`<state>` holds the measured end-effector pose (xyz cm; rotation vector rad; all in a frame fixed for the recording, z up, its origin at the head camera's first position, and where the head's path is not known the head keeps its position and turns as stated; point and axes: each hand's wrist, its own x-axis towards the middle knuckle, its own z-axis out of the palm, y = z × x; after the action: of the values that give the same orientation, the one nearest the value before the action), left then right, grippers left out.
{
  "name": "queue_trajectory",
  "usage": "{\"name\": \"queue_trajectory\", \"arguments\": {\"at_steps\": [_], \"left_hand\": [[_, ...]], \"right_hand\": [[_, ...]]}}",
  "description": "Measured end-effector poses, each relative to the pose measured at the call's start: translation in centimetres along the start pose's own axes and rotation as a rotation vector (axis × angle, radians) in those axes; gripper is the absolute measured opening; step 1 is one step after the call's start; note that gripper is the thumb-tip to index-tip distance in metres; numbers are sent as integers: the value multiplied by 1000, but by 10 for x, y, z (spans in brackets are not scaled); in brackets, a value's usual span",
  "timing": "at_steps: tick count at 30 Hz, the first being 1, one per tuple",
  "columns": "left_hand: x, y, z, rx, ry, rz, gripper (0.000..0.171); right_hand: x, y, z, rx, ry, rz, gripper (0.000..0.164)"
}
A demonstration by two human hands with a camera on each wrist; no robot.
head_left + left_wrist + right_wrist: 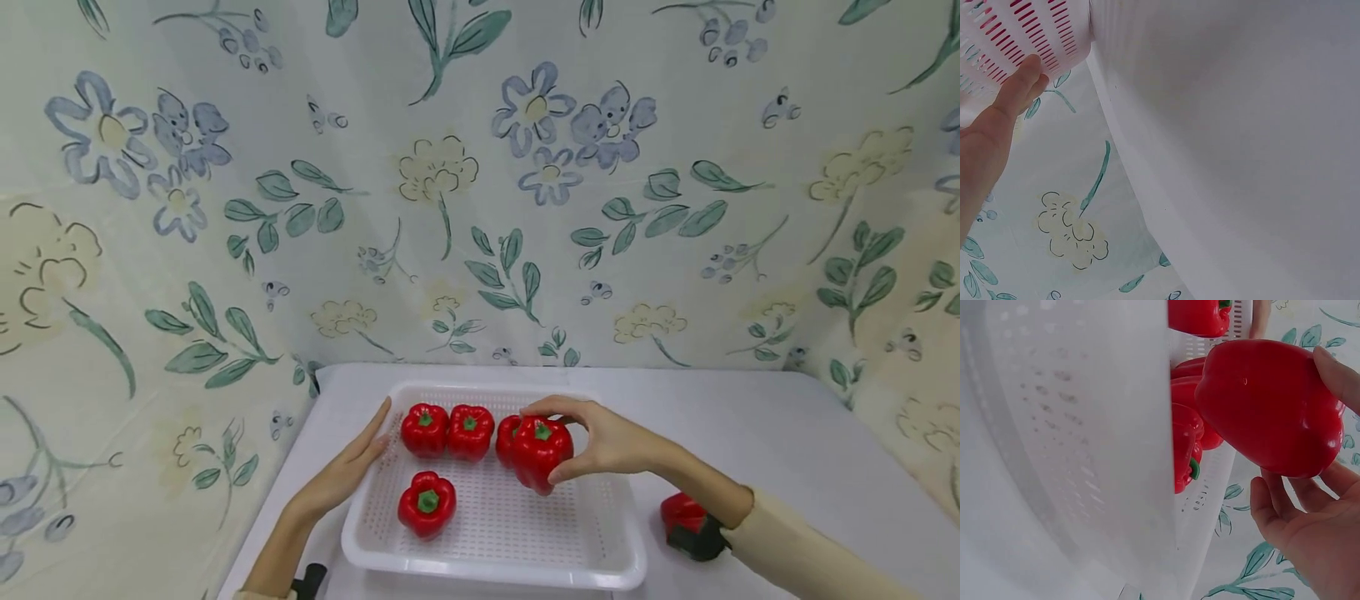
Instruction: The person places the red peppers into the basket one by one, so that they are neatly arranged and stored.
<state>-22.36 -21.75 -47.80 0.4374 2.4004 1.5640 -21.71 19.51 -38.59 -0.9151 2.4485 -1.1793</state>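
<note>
Your right hand (611,440) curls its fingers and thumb around a glossy red bell pepper with a green stem (542,452), holding it over the middle-right part of the white perforated plastic tray (600,571); the right wrist view shows the pepper (1269,406) cradled between your thumb and fingertips (1338,375), above the tray floor. Your left hand (347,473) lies flat with straight fingers against the tray's left rim, and in the left wrist view its fingertips (1025,78) touch the slotted wall (1035,31). Just behind the held pepper sits another red pepper (507,437), partly hidden, in a back row with two more (470,431) (424,428). A fifth pepper (427,503) rests alone near the tray's front left. Outside the tray, one more red pepper (681,510) lies on the white table (787,450) beside your right forearm, next to the dark wrist mount (697,542).
</note>
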Motion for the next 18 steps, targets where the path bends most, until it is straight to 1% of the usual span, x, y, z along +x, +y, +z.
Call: {"name": "queue_trajectory", "arguments": {"at_steps": [4,7,14,18], "left_hand": [[2,1,1,-2,-4,-3,62],[3,1,2,-6,-2,-4,62],[3,0,3,0,-8,0,63],[2,-1,1,-8,-5,10,63]], "right_hand": [[11,-2,2,-15,-41,-52,79],[19,-1,5,-13,-68,-60,79],[32,0,16,27,-151,-3,80],[37,-3,19,43,-181,0,80]]}}
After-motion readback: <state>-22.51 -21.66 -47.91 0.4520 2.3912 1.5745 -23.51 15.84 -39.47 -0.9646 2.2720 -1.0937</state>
